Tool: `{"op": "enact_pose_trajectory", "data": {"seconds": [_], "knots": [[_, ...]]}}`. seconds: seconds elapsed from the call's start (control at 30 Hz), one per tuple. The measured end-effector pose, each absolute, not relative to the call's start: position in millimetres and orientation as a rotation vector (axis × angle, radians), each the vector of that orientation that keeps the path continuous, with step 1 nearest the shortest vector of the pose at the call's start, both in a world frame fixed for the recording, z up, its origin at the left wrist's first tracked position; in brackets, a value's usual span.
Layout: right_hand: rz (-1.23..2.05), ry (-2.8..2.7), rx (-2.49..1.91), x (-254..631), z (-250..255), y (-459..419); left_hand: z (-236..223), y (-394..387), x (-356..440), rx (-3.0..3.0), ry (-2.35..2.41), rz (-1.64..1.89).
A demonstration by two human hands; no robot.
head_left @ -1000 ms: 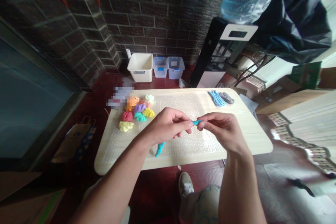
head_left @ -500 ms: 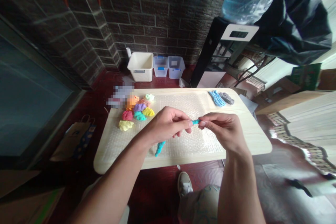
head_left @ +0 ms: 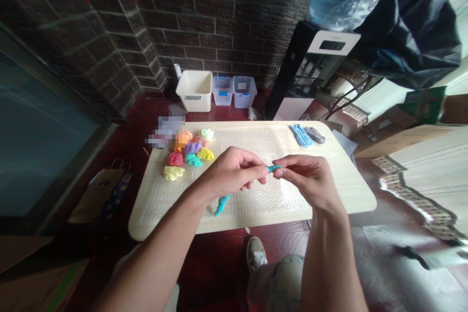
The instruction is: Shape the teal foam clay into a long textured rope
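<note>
A thin, twisted length of teal, cloth-like material point(head_left: 273, 168) spans the small gap between my hands. My left hand point(head_left: 243, 170) pinches it with thumb and fingers. At its right end, my right hand point(head_left: 302, 173) grips it between thumb and forefinger. Below my left hand another teal stretch point(head_left: 221, 204) hangs or lies slantwise over the bubble wrap point(head_left: 252, 141); my hand hides whether the two join. To the left sits a cluster of crumpled soft bundles, among them a teal bundle point(head_left: 193, 159), a red bundle point(head_left: 176, 158) and a pale yellow bundle point(head_left: 173, 172).
The pale wooden table point(head_left: 341, 180) carries a blue striped bundle point(head_left: 301, 135) and a grey bundle point(head_left: 315, 135) at its far right. Beyond it stand a white bin point(head_left: 194, 90), two clear plastic boxes and a water dispenser point(head_left: 292, 78). Paper bags point(head_left: 93, 192) stand at left.
My right hand has shifted slightly left and its grip has changed; more of the teal material's tip shows between its fingers. My left hand keeps its hold.
</note>
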State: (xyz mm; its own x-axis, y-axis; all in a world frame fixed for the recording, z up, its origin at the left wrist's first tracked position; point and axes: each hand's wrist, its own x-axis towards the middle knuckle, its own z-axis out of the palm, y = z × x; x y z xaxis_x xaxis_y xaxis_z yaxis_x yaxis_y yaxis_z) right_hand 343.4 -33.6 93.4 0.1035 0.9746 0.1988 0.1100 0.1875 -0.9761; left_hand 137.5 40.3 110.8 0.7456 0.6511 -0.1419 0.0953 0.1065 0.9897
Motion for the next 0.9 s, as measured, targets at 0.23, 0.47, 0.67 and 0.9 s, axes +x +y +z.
{"op": "enact_pose_trajectory", "data": {"seconds": [0.23,0.47,0.67,0.9], "knots": [[0.967,-1.250,-1.159,341,93,-32,110,40,139,1.415,0.646,0.476],[0.975,-1.071,-1.096,338,81,-24,109,36,146,1.259,0.638,0.704],[0.901,-1.056,-1.106,315,84,-17,104,34,157,1.191,0.649,0.902],[0.776,-1.011,-1.160,302,94,-15,99,35,159,1.341,0.727,1.021]]}}
